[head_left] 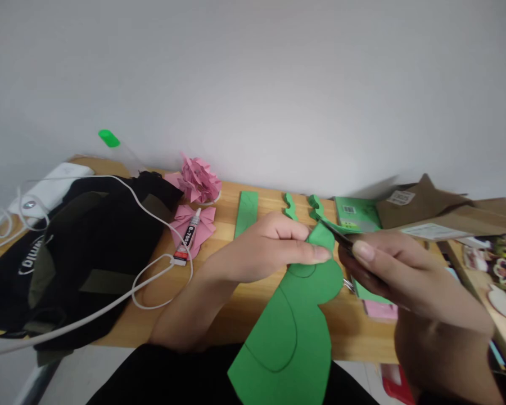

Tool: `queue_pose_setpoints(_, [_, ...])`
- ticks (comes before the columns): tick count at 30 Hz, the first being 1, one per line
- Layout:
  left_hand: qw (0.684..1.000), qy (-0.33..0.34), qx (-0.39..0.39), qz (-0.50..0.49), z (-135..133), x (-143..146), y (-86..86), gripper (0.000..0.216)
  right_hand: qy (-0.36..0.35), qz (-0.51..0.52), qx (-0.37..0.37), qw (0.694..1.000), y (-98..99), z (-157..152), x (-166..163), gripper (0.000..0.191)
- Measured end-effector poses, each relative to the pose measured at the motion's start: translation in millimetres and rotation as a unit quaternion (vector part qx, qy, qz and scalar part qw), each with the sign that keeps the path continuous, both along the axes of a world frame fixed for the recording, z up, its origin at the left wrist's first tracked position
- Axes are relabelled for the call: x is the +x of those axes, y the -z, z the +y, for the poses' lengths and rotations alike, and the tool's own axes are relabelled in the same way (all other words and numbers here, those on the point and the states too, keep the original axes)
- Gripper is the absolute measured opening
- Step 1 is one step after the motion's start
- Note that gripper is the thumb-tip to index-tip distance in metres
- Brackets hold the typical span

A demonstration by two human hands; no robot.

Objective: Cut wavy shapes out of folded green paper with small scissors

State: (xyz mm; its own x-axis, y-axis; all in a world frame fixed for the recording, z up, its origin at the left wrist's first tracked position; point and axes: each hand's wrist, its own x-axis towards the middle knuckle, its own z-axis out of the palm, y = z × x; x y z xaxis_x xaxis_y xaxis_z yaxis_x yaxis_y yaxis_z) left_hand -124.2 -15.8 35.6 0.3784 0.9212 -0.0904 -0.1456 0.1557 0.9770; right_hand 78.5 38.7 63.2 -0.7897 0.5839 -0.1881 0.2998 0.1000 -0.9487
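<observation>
My left hand [274,247] pinches the upper end of a green paper sheet [299,332] between thumb and fingers. Curved pencil lines run across the sheet, and its right edge is cut into scallops. In my right hand [388,270] is a pair of dark scissors [337,232], its blades at the sheet's top edge close to my left fingertips. My right fingers hide most of the handles. A thin green strip stretches right from the blades. Two wavy green offcuts [289,207] lie on the wooden table [337,337] beyond my hands.
Left are a black bag [93,247], a looping white cable [160,222], pink paper flowers [199,179] and a glue tube [188,239]. A green rectangle [247,208] lies at the back. Right are a green pad [354,211], a cardboard box [447,211] and a tray of small items [495,275].
</observation>
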Motion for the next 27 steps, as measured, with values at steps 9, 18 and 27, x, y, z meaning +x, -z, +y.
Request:
queue_pose_setpoints(9, [1.0,0.009,-0.003,-0.002,-1.2,-1.0,-0.8,0.045,-0.001,-0.026,-0.018,1.0,1.8,0.7,4.7,0.054])
queue_pose_setpoints(18, [0.999,0.036,-0.004,0.001,0.3,-4.9,-0.9,0.044,-0.012,-0.059,-0.02,0.998,-3.4,3.6,6.5,0.054])
queue_pose_setpoints(27, [0.998,0.058,0.005,-0.007,1.7,-6.8,-0.7,0.04,-0.017,-0.083,-0.036,0.996,-4.7,3.7,12.2,0.055])
